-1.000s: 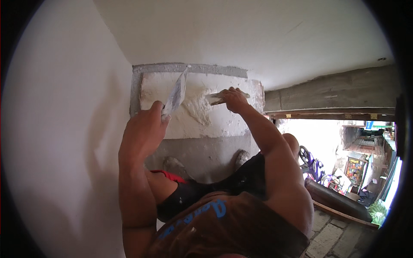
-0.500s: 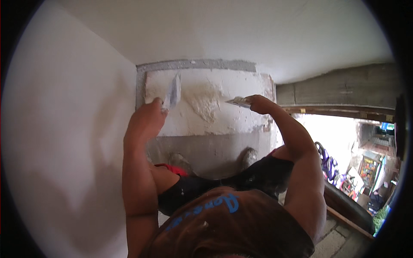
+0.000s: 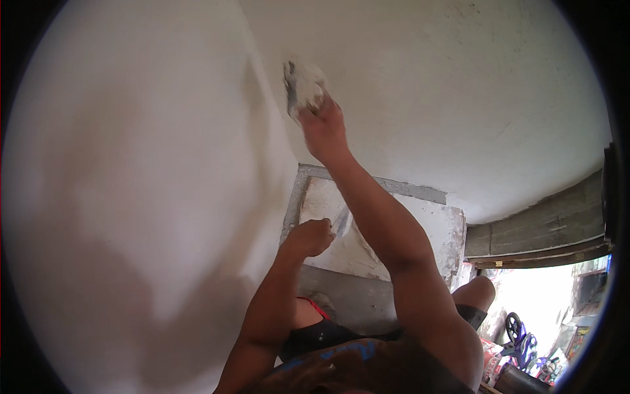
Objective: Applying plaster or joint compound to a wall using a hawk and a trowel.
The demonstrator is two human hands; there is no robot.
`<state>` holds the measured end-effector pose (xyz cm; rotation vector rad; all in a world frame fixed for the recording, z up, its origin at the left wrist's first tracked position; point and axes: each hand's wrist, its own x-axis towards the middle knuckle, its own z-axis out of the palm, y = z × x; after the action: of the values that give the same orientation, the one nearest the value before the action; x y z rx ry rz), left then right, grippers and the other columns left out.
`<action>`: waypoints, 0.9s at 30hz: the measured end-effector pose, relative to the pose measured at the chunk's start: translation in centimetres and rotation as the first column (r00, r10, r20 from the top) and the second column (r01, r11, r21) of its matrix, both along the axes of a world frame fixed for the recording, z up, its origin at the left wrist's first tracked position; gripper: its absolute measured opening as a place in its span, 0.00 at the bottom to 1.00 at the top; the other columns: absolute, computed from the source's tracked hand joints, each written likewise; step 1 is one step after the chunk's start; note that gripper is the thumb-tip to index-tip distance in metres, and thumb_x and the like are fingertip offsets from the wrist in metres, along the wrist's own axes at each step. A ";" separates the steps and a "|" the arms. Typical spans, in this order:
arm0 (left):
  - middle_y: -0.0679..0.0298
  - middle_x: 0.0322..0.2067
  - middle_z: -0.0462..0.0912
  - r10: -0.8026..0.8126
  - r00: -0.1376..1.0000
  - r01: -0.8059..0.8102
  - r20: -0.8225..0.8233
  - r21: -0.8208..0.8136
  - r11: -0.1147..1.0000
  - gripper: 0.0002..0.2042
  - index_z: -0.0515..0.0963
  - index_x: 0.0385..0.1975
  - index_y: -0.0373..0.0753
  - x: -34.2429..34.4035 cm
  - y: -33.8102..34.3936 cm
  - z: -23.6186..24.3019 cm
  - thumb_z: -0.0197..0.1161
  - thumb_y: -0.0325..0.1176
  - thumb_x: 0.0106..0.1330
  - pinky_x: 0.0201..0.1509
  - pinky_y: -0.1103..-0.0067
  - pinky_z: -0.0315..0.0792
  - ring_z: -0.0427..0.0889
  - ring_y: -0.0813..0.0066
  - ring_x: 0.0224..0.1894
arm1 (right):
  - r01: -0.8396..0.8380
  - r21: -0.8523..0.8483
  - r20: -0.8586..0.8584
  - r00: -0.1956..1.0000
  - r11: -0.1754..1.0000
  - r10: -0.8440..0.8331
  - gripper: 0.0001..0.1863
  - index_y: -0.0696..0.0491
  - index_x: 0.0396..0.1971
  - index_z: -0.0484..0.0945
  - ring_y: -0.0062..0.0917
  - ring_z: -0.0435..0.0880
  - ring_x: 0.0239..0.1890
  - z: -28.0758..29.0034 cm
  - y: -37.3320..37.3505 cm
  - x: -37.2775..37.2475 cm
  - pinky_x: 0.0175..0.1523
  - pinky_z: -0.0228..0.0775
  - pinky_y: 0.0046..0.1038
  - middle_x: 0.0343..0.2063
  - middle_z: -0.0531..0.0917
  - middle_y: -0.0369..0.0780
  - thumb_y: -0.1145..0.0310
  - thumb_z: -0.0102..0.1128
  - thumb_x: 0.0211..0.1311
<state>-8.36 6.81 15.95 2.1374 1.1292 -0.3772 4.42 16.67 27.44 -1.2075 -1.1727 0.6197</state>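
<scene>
My right hand (image 3: 321, 128) is raised to the far wall, closed round a putty knife (image 3: 302, 88) smeared with white plaster. The knife's blade is close to the corner where two walls meet; whether it touches cannot be told. Lower down, my left hand (image 3: 308, 238) is closed on a second putty knife (image 3: 342, 222), whose grey blade is partly visible. That hand is over a pale, plaster-smeared board (image 3: 420, 220). My right forearm crosses in front of the board and hides part of it.
A white wall (image 3: 131, 164) fills the left side, meeting the far wall (image 3: 426, 98) at a corner. Bare grey concrete (image 3: 420, 192) borders the board. To the right are a grey beam (image 3: 538, 230), a bright opening and a purple wheeled object (image 3: 522, 341) outside.
My right hand has swung up and left from beside the board to the far wall, carrying its putty knife. The view has shifted, and my left hand stays low by the board.
</scene>
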 end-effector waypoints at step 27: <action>0.43 0.43 0.82 -0.132 0.982 0.132 0.135 0.011 0.991 0.19 0.74 0.47 0.30 0.2 0.1 0.5 0.57 0.42 0.67 0.54 0.59 0.71 0.80 0.47 0.50 | 0.018 0.074 0.102 0.994 0.997 -0.025 0.28 0.60 0.59 0.69 0.48 0.76 0.54 5.3 5.3 -2.6 0.59 0.68 0.39 0.51 0.76 0.54 0.74 0.53 0.55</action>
<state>-8.12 6.89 16.49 2.2103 0.9147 -0.2862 1.80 22.02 32.76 -1.1999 -1.2566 0.4988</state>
